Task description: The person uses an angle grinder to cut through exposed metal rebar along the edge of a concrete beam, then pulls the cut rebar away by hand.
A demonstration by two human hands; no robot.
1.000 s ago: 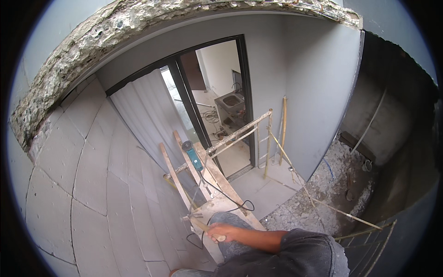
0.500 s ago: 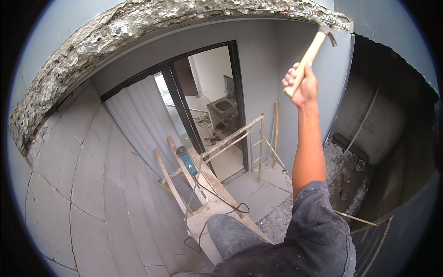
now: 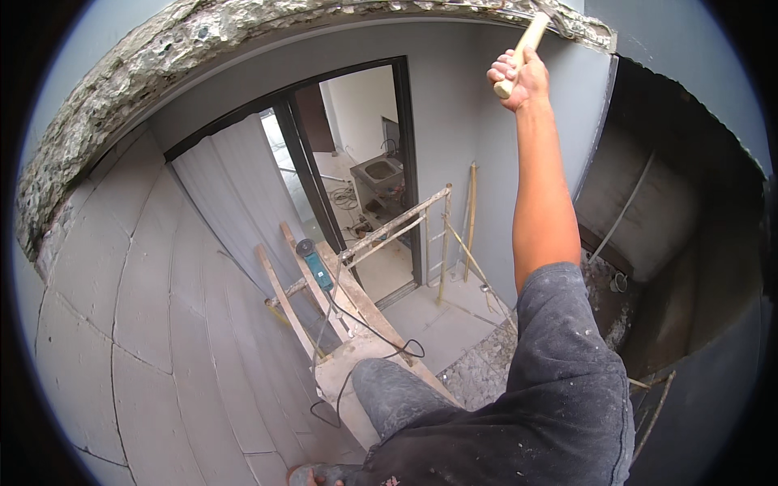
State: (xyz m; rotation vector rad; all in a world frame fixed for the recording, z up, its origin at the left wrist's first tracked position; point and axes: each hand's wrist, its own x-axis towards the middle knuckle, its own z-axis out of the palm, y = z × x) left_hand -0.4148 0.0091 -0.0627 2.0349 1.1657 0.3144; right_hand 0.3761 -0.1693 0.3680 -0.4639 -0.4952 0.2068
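- Right hand: raised at full arm's reach, fingers wrapped firmly round the lower handle of a hammer.
- Hammer: tilted, head uppermost, at the right end of the broken concrete edge; contact cannot be confirmed.
- Left hand: only partly visible at the lower margin, beside the person's leg; grip cannot be determined.
- Below the raised arm: grey trouser knee over dusty planks.
- On the planks: teal angle grinder, disc toward the doorway, black cord trailing in loops.
- Beside the planks: rusty metal frame.
- Beyond: pale curtain partly covering the dark-framed doorway.
- Floor, right: broken rubble.
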